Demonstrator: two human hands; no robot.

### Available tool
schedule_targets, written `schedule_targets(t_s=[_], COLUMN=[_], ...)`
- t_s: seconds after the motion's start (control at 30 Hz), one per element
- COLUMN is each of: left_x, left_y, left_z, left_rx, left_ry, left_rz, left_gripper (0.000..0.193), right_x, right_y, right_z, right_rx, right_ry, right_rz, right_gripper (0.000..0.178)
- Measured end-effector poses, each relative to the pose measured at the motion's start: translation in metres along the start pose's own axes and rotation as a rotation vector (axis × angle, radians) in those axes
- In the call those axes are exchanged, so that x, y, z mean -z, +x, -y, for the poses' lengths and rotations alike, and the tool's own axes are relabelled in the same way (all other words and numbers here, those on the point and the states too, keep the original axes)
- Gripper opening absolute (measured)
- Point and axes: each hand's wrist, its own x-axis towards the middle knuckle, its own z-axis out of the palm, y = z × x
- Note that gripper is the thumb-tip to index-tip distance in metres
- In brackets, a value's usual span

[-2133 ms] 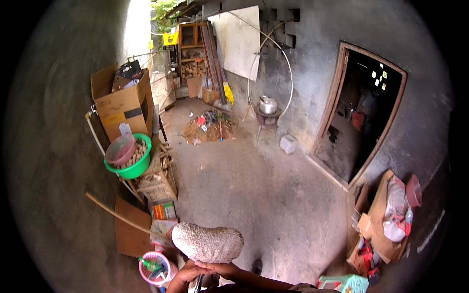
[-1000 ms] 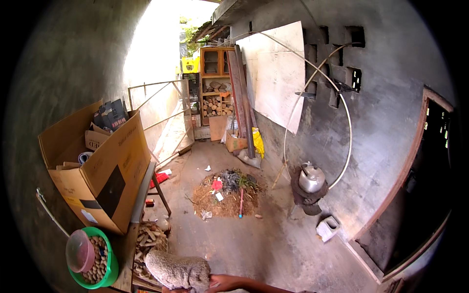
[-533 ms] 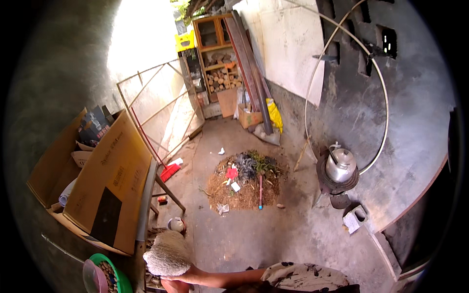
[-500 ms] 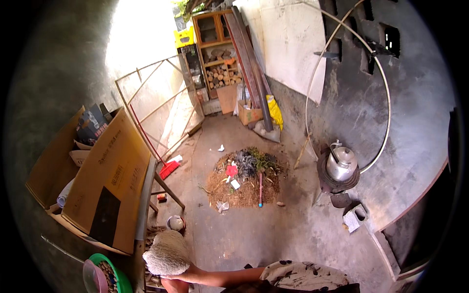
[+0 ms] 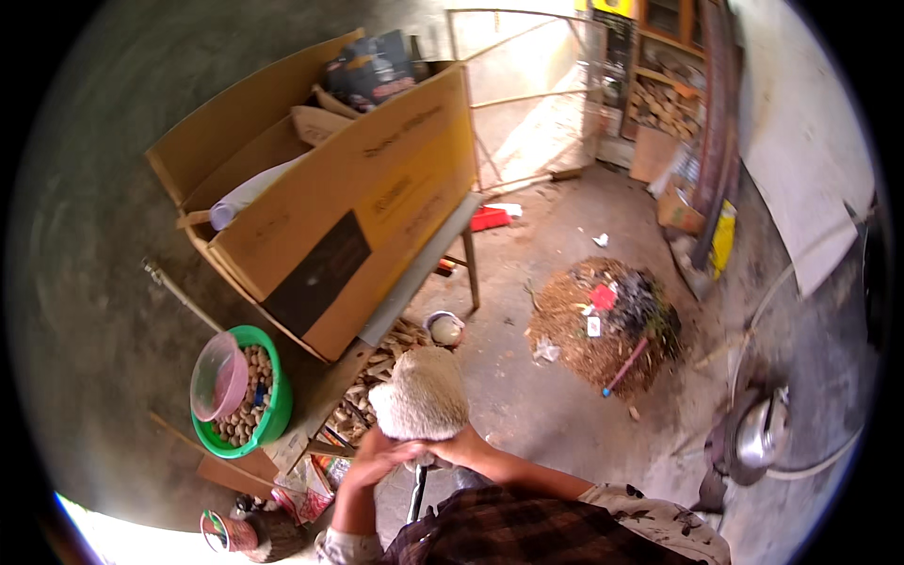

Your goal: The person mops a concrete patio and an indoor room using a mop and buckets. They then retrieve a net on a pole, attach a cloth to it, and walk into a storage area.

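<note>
A fluffy cream-coloured bundle (image 5: 421,395), rounded on top, is held in front of my body; its exact kind does not show. My right hand (image 5: 457,446) reaches in from the right and is closed against its underside. From the lower left, my left hand (image 5: 379,459) comes up under the bundle, fingers pressed against it and close to the right hand. Some fingertips are hidden beneath the bundle. Just below the hands a slim dark rod with a pale shine (image 5: 417,492) points downward; its upper end is hidden.
A large cardboard box (image 5: 377,198) stands on a bench at left, beside a green basin (image 5: 282,414) of brown round things with a pink bowl (image 5: 218,377). Split firewood (image 5: 377,372) lies under the bench. A brown debris heap (image 5: 565,301) and a metal kettle (image 5: 761,428) are to the right.
The view has swung left, so box and basin appear further right and larger. My left hand and forearm show more fully, and the rod below the hands has come into sight.
</note>
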Motion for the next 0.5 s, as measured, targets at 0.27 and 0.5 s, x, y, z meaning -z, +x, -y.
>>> schedule_targets(t_s=[0.27,0.5], left_x=[0.056,0.12], left_y=[0.028,0.033], left_z=[-0.017,0.02], left_rx=[0.037,-0.179], left_ry=[0.064,0.173], left_rz=[-0.007,-0.173], left_gripper=[0.061,0.07], right_x=[-0.013,-0.022], right_y=[0.06,0.114], right_z=[0.071,0.047], right_rx=[-0.099,0.273], right_ry=[-0.304,-0.725], right_rz=[0.616,0.741], right_gripper=[0.03,0.027])
